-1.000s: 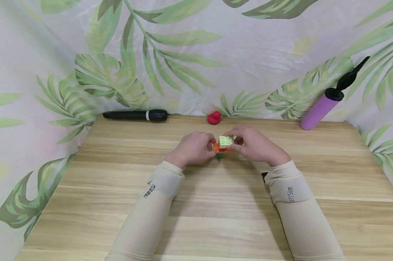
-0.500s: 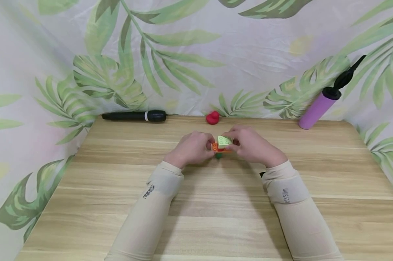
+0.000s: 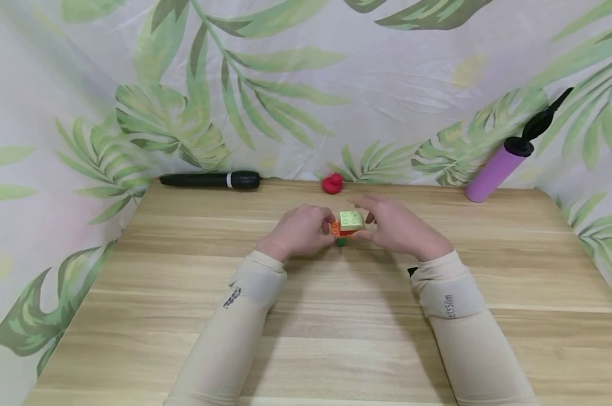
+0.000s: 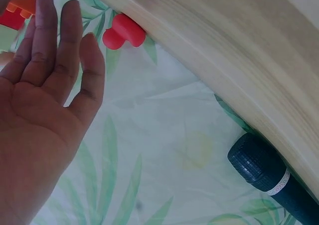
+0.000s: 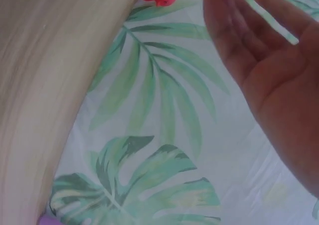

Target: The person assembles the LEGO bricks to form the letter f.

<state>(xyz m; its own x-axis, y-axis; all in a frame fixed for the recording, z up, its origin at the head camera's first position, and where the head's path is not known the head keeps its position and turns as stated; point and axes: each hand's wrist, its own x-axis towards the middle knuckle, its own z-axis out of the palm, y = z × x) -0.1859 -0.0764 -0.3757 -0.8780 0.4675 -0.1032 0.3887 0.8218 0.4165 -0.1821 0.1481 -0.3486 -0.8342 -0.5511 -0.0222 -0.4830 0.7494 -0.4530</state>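
Note:
A small stack of toy building bricks stands in the middle of the head view, between both hands. On top sits a pale green brick (image 3: 351, 220) with round studs. Red shows just below it, then an orange brick (image 3: 335, 228) and a green brick (image 3: 341, 242) at the bottom. My left hand (image 3: 303, 230) pinches the orange brick's left end; its fingertips are partly hidden. My right hand (image 3: 399, 228) has its fingers spread apart around the pale green brick's right side, with a gap at the index finger. Its thumb lies close to the stack; contact there is unclear.
A red toy duck (image 3: 333, 183) sits at the table's back edge behind the bricks. At back left lies a black microphone (image 3: 211, 180). A purple hand pump (image 3: 496, 172) leans on the leaf-patterned cloth at back right. Something black (image 3: 412, 272) peeks out beside the right sleeve.
My right fingers have let go of the pale green brick and spread away from it. The brick stays on top of the stack. My left hand keeps its pinch on the orange brick.

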